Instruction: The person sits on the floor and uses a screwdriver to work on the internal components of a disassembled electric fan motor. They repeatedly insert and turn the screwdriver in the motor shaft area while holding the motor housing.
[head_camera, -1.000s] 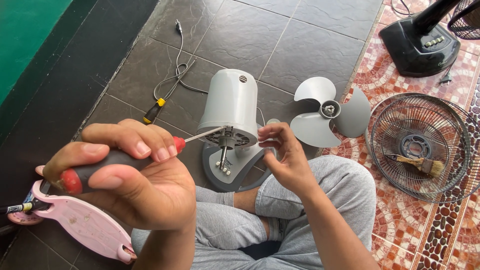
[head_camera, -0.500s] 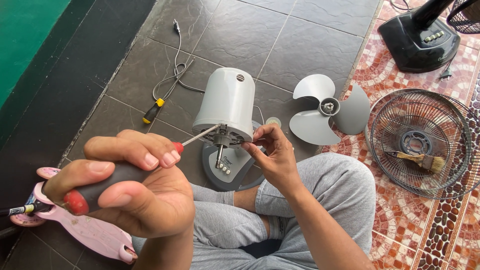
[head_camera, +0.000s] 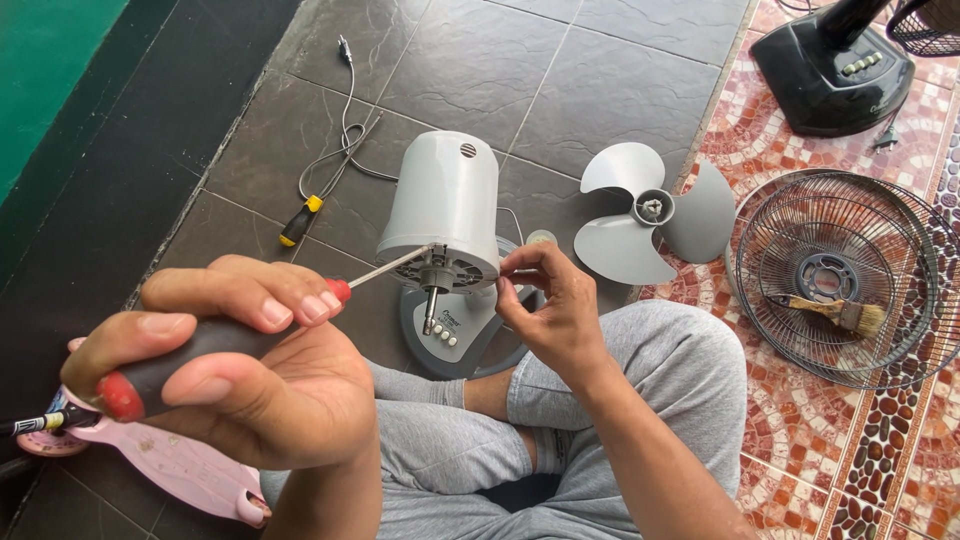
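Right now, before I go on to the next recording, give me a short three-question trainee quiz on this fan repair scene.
1. True or false: the left hand holds a red and black screwdriver whose tip touches the grey motor housing.
2. Where does the paintbrush lie?
A. Inside the wire fan guard
B. On the fan blade
C. On the pink scooter
3. Fill in: the right hand pinches at the front rim of the ______.

Key: 1 true; 2 A; 3 motor housing.
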